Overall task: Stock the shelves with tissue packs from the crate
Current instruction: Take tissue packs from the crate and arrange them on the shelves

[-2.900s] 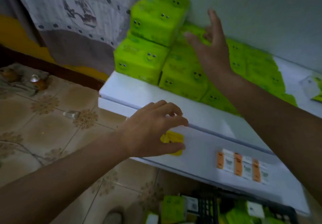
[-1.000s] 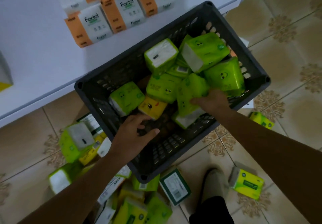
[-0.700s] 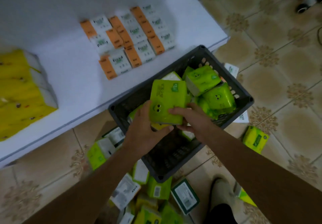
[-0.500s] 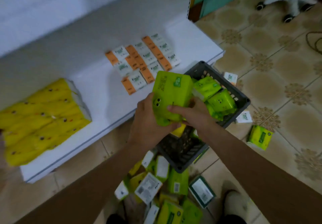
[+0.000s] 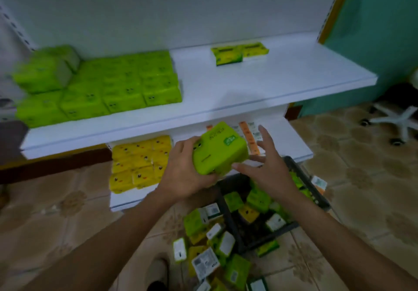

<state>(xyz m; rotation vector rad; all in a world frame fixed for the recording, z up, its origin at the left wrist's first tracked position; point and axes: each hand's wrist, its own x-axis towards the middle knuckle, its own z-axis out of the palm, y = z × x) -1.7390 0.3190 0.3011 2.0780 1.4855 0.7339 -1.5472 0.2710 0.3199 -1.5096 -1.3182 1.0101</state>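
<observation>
hands: two, both raised in front of the lower shelf
left hand [image 5: 183, 174]: fingers and thumb curled round the left and near side of one green tissue pack [image 5: 218, 148], holding it tilted in the air
right hand [image 5: 268, 166]: fingers spread and straight, just beside the pack's right edge; whether the fingertips touch it i cannot tell
held pack: one, above the far left corner of the crate and just in front of the lower shelf, on neither
crate [image 5: 311, 186]: one, dark, on the floor on the near right, with green packs and one yellow one inside; blur prevents a count
shelves: two white boards in view, upper shelf [image 5: 271, 80] and lower shelf [image 5: 291, 141]
green block [image 5: 113, 87]: left half of the upper shelf, packs touching in rows, a second layer at the far left end; too blurred to count
flat packs [image 5: 239, 53]: two, side by side, far right on the upper shelf
yellow packs [image 5: 140, 161]: one block, left on the lower shelf; number unclear
orange-and-white packs [image 5: 248, 137]: lower shelf, partly hidden behind the held pack
loose packs [image 5: 203, 245]: a heap on the floor just left of the crate, more than ten
chair base [image 5: 398, 118]: one, white, far right on the tiles
</observation>
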